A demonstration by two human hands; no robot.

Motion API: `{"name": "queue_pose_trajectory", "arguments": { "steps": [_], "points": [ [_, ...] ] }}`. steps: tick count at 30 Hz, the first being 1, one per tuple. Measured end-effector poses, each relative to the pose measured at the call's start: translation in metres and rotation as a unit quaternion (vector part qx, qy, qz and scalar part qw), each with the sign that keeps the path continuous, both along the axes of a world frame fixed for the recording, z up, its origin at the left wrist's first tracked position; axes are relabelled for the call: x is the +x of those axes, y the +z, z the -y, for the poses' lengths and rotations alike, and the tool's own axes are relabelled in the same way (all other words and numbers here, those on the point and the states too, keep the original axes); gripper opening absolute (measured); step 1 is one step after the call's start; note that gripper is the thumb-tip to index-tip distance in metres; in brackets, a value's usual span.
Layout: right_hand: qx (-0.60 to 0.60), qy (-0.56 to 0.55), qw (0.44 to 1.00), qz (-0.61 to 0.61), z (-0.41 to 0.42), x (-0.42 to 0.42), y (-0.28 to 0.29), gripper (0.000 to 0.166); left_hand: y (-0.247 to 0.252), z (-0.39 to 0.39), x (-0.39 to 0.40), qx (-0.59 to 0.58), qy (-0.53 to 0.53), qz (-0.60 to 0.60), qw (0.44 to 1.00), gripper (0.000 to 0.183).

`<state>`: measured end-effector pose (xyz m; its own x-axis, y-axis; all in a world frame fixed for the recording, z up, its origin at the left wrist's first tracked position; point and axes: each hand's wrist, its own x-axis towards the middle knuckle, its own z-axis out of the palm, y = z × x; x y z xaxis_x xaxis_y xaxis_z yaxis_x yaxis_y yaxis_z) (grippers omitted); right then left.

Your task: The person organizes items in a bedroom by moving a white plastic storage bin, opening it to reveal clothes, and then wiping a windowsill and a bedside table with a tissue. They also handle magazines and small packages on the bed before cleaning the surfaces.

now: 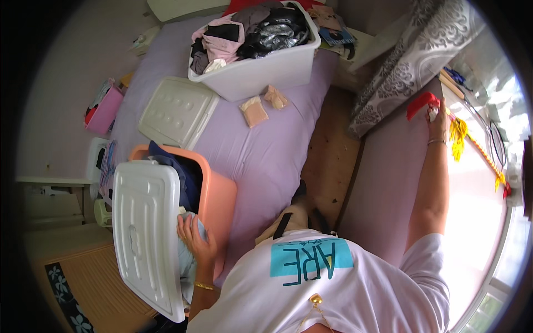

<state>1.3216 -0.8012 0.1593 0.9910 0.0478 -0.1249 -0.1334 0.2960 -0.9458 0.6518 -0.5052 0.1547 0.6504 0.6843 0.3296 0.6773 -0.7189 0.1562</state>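
My left hand (197, 238), with a gold bracelet at the wrist, lies over light blue cloth (187, 260) at the mouth of an orange plastic storage bin (222, 195). Its fingers are apart, and the fingertips are close to the rim of a white plastic lid (145, 233) that leans over the bin. Dark blue clothing (183, 172) shows inside. Far to the right, at the windowsill, my outstretched right hand (437, 123) grips a red cloth-like item (422, 104) with a small whitish piece beside the fingers.
A white bin (258, 81) of clothes, a pale lid (177, 110) and two small beige packets (254, 112) (275, 98) sit on the purple-sheeted bed (258, 154). A yellow tasselled cord (483, 152) lies along the sill. A patterned curtain (404, 70) hangs at the right.
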Motion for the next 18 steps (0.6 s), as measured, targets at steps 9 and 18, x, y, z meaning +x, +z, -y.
{"name": "queue_pose_trajectory", "arguments": {
  "steps": [9,18],
  "points": [
    [0.071,0.001,0.997,0.031,-0.104,-0.040,-0.048,0.031,0.009,-0.003,0.004,-0.034,0.031,0.012,0.999,0.046],
    [-0.146,0.181,0.965,-0.123,-0.193,-0.073,-0.090,0.017,0.044,-0.035,0.072,-0.008,0.056,0.123,0.991,0.039]
  ]
}}
